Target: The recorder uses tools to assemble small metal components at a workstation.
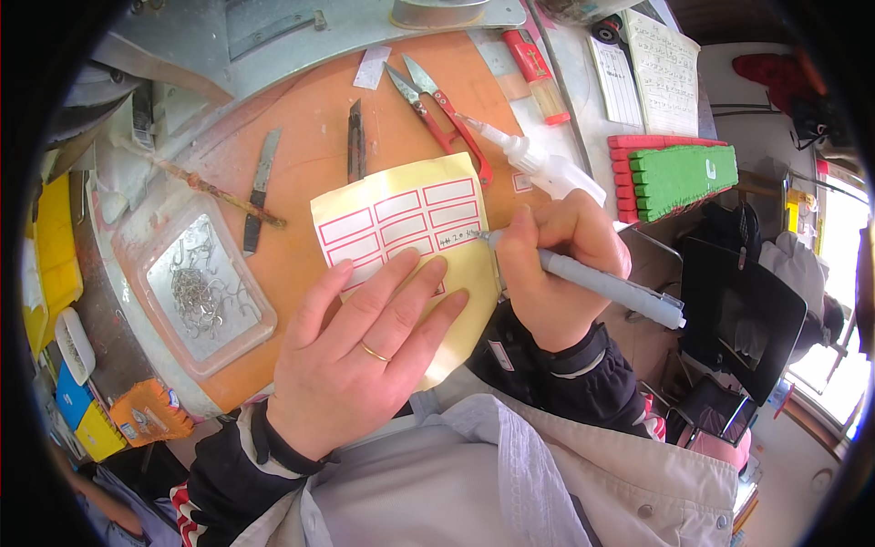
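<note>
A yellow-backed sheet of white labels with red borders (460,182) lies in front of me on the orange work surface. Spread flat across its lower part is my left hand (369,351), with a gold ring on one finger. My right hand (565,264) grips a grey-blue pen (615,290), whose tip meets a label at the sheet's right side. Dark handwriting shows on that label. Past the sheet's top edge lie a dark utility knife (356,137) and red-handled thread snips (447,114). A white squeeze bottle with a thin nozzle (551,167) lies beyond my right hand.
Left of the sheet, a clear plastic tray (260,342) holds many small metal hooks. Another blade knife (262,187) and a rusty rod (214,191) lie near it. Green foam (684,178) and an open notebook (661,77) are at right. A metal machine base (301,46) stands behind.
</note>
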`<action>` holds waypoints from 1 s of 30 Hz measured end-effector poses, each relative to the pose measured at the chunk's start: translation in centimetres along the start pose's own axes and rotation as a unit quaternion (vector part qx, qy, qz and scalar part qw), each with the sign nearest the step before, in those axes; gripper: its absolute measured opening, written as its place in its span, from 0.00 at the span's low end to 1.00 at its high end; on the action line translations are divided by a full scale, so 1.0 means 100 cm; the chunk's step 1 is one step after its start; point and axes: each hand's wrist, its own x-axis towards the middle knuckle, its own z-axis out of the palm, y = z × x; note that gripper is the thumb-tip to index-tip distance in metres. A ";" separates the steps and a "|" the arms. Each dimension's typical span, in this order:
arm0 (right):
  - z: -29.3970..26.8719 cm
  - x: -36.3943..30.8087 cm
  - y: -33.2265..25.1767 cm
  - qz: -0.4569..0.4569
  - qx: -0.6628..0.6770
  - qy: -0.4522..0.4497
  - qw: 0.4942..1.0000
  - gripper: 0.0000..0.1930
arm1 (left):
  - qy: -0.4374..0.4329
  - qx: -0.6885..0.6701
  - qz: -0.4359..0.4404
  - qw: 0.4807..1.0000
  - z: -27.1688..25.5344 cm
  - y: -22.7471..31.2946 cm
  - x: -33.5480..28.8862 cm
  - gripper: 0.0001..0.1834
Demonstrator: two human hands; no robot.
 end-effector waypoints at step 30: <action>0.000 0.000 0.001 -0.010 0.025 -0.001 1.000 0.13 | 0.000 -0.009 0.007 1.000 0.000 -0.002 0.000 0.21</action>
